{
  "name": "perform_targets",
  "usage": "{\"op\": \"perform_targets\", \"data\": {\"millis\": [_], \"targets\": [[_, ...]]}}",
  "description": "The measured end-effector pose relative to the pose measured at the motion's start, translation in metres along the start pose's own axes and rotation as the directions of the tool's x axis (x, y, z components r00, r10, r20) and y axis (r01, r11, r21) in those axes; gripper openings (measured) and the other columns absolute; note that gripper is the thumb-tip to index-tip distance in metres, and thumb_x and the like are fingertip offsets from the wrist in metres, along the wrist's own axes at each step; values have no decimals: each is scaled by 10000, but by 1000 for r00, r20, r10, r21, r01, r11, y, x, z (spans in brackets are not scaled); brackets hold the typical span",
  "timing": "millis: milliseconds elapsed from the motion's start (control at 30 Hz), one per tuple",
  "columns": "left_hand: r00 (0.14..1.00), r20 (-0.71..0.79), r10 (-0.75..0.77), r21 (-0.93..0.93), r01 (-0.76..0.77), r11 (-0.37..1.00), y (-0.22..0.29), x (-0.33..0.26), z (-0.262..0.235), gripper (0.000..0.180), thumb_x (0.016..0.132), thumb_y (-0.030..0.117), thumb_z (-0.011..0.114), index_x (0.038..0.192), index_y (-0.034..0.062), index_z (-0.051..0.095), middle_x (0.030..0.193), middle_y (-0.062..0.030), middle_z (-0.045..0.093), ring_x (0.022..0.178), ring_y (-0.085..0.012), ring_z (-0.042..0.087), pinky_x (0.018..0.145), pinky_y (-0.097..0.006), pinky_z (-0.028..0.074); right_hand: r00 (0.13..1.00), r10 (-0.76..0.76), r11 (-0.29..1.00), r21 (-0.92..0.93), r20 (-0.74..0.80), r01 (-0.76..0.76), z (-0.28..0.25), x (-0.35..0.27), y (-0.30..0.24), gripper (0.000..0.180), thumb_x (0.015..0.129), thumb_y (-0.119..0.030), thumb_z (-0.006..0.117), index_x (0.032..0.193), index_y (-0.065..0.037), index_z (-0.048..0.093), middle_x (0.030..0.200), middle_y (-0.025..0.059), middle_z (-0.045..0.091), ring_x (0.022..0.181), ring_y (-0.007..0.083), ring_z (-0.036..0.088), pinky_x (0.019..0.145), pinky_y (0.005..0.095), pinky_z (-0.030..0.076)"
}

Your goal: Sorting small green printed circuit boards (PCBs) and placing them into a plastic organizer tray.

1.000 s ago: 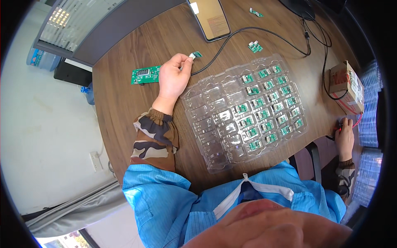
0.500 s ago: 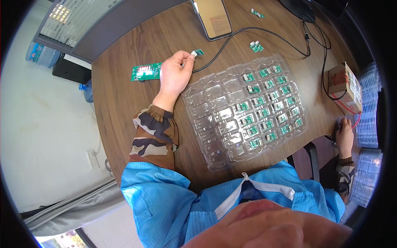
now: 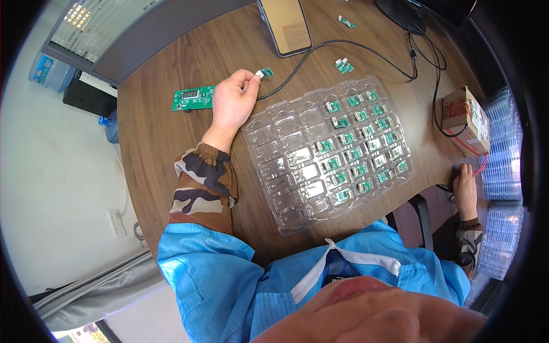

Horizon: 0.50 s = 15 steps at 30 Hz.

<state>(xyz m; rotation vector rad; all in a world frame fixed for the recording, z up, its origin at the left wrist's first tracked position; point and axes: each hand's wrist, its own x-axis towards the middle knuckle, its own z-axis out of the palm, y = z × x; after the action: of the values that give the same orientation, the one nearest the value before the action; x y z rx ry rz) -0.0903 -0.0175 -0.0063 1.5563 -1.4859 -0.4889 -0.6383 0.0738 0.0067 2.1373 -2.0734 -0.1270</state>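
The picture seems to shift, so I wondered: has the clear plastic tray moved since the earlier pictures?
No, neither way: the clear plastic tray keeps its gap to the cardboard box.

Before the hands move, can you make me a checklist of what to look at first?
1. Small board pinched in the left hand: ok, held between thumb and finger.
2. Bigger green board all in sight: not ok, its right end is hidden behind the left hand.
3. Black cable away from the left hand: not ok, it runs right up to it in the picture; touching, cannot tell.
4. Plastic tray on the table: ok, with more little boards in the pockets on its right side.
5. Right hand holding something: cannot tell, its fingers hide that, though a red wire is close by.
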Motion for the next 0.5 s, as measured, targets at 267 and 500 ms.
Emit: {"op": "perform_targets", "data": {"millis": [267,500], "targets": [[1000,-13,16,5,-16,1000,2,0,-1,143,809,163,573,726,49,598,507,34,455,448,-115,393,441,-252,329,1000,11,998,-70,0,-11,-60,2,-32,335,791,-59,554,1094,13,431,1030,185,519,794,327,559,708,393,460],[999,-28,16,20,-15,1000,-6,-1,-4,143,808,160,571,724,47,597,503,25,455,437,-124,393,436,-263,327,864,-491,842,196,-109,503,-158,105,-185,154,788,-59,557,935,-16,557,944,107,589,757,253,581,683,305,463]]}}
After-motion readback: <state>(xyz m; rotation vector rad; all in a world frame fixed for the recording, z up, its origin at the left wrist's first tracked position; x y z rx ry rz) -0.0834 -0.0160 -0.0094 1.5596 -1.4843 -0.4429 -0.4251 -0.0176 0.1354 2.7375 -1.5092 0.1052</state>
